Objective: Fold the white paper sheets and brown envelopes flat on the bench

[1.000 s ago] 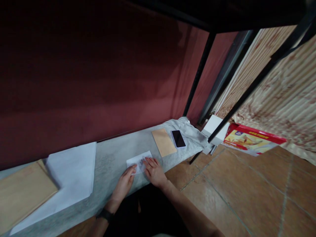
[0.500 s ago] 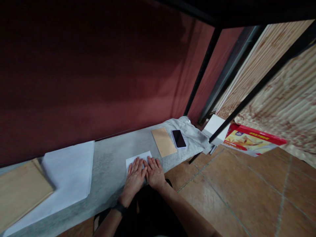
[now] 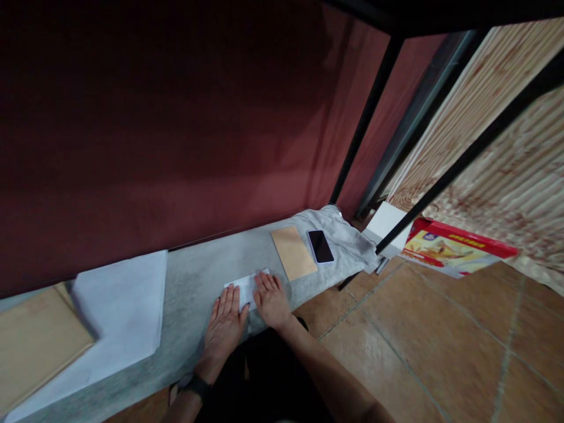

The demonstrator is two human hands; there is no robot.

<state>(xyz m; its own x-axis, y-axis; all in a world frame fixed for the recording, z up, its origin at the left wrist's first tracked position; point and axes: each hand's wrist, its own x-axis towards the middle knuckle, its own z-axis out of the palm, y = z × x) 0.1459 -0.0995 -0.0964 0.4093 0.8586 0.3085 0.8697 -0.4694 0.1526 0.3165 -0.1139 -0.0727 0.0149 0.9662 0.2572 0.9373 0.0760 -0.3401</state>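
You seem to be in a lived-in room, perhaps a home, though you cannot tell for certain: a cloth-covered counter (image 3: 194, 276) stands beside a dark red panel (image 3: 198, 200), with a personal phone (image 3: 321, 247), a brown tiled floor (image 3: 427, 335), striped furnishing-like fabric (image 3: 515, 164) and a printed food carton (image 3: 458, 247).

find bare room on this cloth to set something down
Grey cloth is bare between the white sheets and left hand, and from the small white paper back to the red wall. Crowded: around the right hand, tan paper and smartphone.
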